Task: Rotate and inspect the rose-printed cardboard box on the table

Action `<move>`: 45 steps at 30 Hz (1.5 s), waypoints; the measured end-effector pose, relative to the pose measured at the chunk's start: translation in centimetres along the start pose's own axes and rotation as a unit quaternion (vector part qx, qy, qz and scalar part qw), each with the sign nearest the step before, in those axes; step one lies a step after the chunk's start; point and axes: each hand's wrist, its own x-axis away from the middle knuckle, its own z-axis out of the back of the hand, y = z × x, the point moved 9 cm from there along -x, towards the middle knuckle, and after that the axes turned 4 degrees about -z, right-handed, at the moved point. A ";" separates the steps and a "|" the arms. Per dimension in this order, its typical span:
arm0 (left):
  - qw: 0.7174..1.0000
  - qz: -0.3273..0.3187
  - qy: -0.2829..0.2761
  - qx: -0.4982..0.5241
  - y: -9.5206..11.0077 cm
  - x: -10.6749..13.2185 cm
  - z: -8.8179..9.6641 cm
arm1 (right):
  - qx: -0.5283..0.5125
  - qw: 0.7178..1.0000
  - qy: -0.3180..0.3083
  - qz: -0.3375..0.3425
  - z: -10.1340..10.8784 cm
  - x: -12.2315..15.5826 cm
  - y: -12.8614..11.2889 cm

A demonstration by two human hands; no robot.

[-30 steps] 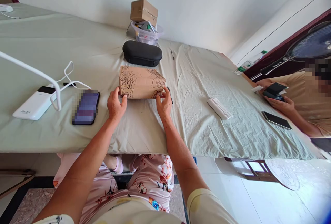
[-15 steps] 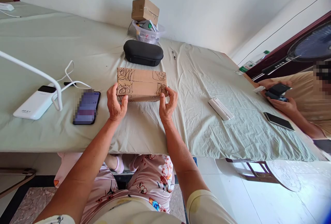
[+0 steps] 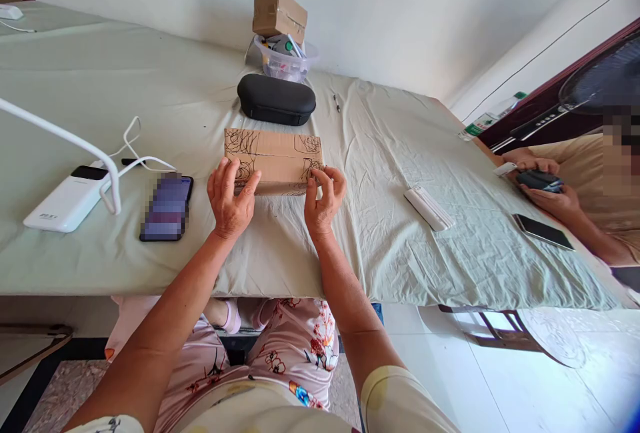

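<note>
A brown cardboard box (image 3: pixel 274 156) covered in black scribbles lies flat on the green cloth-covered table (image 3: pixel 350 246) in front of me. My left hand (image 3: pixel 231 199) rests on its near left corner, fingers stretched over the edge. My right hand (image 3: pixel 323 198) has its fingers curled and pinched at the box's near right corner.
A black phone (image 3: pixel 167 209), a white power bank (image 3: pixel 67 199) with white cables lie to the left. Behind the box sit a black case (image 3: pixel 276 99), a clear tub (image 3: pixel 286 63) and a small carton (image 3: pixel 279 14). On the right another person's hands (image 3: pixel 547 193) hold a dark device beside a phone (image 3: pixel 543 232); a white remote-like bar (image 3: pixel 429 208) lies nearby.
The box has been tipped from standing on its side to lying flat, and both my hands moved from its side faces to its near corners.
</note>
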 end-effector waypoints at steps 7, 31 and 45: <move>0.999 0.011 -0.030 0.007 0.5 0.1 -0.4 | 0.065 0.992 -0.084 0.065 -1.4 1.5 -4.3; 0.999 0.025 -0.034 0.025 -0.9 -0.5 -0.7 | -0.008 0.997 -0.080 -0.003 -1.8 0.6 -0.4; 0.999 0.018 -0.027 0.028 -0.4 -0.6 -0.7 | 0.011 0.998 -0.065 -0.010 -1.7 0.8 -1.0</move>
